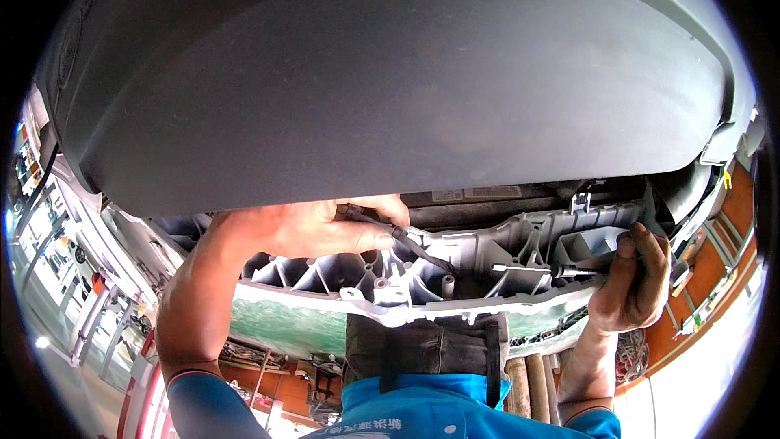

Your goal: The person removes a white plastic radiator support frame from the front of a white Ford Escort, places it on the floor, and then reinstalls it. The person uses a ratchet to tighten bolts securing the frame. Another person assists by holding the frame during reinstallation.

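Observation:
A large dark grey curved panel [406, 81] fills the upper half of the view, above a ribbed grey plastic car frame [390, 309]. My left hand [317, 228] reaches in under the panel's edge. Its thumb and fingers close round a dark cable or thin hose [418, 250], which runs down to the frame. At the frame's right end, my right hand [634, 276] has its fingers curled around the end of a slim tool with a metal shaft [561, 271]. The shaft points left along the frame; the fingers partly hide the tool's exact kind.
Behind the frame is a dark recess [463, 211] with a label in it. A green translucent sheet [284, 329] hangs below the frame, close to my body. Orange-brown flooring with coiled cables [632, 358] shows at lower right, and parts and racks stand at far left [81, 293].

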The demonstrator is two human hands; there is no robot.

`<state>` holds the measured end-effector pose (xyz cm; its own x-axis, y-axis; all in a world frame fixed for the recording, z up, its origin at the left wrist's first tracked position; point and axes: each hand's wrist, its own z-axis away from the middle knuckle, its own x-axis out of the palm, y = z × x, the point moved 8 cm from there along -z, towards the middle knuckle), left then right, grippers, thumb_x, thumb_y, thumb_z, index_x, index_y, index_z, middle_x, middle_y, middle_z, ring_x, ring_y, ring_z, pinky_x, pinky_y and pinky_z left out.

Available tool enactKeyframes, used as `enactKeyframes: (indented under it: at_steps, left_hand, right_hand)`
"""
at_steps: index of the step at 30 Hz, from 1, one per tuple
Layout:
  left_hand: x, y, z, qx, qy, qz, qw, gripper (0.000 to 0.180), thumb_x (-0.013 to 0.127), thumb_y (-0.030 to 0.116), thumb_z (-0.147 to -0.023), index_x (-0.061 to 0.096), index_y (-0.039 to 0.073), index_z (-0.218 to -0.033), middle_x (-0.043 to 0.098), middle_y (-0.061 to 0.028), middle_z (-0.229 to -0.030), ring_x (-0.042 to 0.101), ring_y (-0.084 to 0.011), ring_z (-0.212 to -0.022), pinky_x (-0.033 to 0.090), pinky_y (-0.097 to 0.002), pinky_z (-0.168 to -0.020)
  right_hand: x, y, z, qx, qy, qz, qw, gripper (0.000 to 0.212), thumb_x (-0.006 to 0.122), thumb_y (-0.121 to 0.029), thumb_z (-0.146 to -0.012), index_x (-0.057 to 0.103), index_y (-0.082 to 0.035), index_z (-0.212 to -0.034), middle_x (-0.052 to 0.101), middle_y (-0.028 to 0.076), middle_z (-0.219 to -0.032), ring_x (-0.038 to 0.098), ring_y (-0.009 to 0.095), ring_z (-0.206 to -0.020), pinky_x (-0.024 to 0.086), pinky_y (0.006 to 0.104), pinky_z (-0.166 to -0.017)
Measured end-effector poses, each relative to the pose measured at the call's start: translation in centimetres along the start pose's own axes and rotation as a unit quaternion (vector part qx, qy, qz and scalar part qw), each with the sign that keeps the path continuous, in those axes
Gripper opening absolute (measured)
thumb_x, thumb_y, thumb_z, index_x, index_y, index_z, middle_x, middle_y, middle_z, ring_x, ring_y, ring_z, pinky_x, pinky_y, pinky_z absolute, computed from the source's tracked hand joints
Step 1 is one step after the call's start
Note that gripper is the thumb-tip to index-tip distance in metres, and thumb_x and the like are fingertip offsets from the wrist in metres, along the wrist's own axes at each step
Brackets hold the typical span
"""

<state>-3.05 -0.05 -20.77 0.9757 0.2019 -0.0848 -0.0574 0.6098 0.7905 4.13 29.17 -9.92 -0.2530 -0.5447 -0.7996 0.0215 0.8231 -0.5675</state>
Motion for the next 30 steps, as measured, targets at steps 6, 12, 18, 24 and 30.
enactKeyframes:
  at_steps: [6,12,18,24,30]
  left_hand:
    - [0.5,-0.3,0.0,-0.048,-0.037,0.055,0.997,0.031,0.066,0.037,-0.095,0.069,0.021,-0.122,0.074,-0.0025,-0.095,0.07,-0.0187,-0.086,0.053,-0.0364,-0.075]
    - [0.0,-0.3,0.3,-0.001,0.023,-0.007,1.0,0.036,0.066,0.041,-0.094,0.067,0.022,-0.124,0.072,-0.0043,-0.105,0.067,-0.0215,-0.093,0.053,-0.0392,-0.082]
    - [1.4,-0.1,0.1,-0.129,-0.067,0.16,0.976,0.033,0.071,0.019,-0.091,0.068,0.017,-0.124,0.066,-0.0059,-0.129,0.06,-0.0265,-0.122,0.045,-0.0434,-0.107]
    - [0.6,6.9,-1.1,0.069,0.065,0.048,0.994,0.021,0.079,0.013,-0.081,0.07,0.004,-0.098,0.062,-0.0072,-0.091,0.064,-0.0214,-0.077,0.051,-0.0359,-0.064]
    - [3.2,8.5,-3.5,0.097,-0.032,-0.141,0.985,0.023,0.078,0.024,-0.082,0.069,0.004,-0.075,0.057,-0.0053,-0.078,0.056,-0.0194,-0.082,0.043,-0.0384,-0.079]
  right_hand:
    - [0.2,-0.4,-0.1,-0.028,0.005,0.021,0.999,0.021,0.058,0.012,-0.082,0.064,0.008,-0.102,0.066,0.017,-0.082,0.059,0.024,-0.067,0.048,0.0324,-0.061]
    - [-0.1,-0.1,0.0,-0.02,-0.003,0.027,0.999,0.024,0.057,0.013,-0.08,0.064,0.008,-0.102,0.066,0.018,-0.083,0.059,0.025,-0.068,0.048,0.0327,-0.062]
    - [0.1,0.0,0.1,-0.011,-0.006,0.007,1.0,0.025,0.055,0.014,-0.08,0.065,0.009,-0.103,0.066,0.017,-0.082,0.06,0.024,-0.07,0.048,0.0315,-0.064]
    - [0.0,-0.1,0.1,-0.023,0.007,0.01,1.0,0.027,0.057,0.015,-0.078,0.066,0.009,-0.103,0.066,0.017,-0.082,0.06,0.024,-0.07,0.048,0.0316,-0.064]
    - [0.0,-0.5,-0.4,-0.007,0.003,0.001,1.0,0.022,0.058,0.014,-0.082,0.067,0.008,-0.102,0.065,0.014,-0.082,0.057,0.019,-0.069,0.046,0.0276,-0.064]
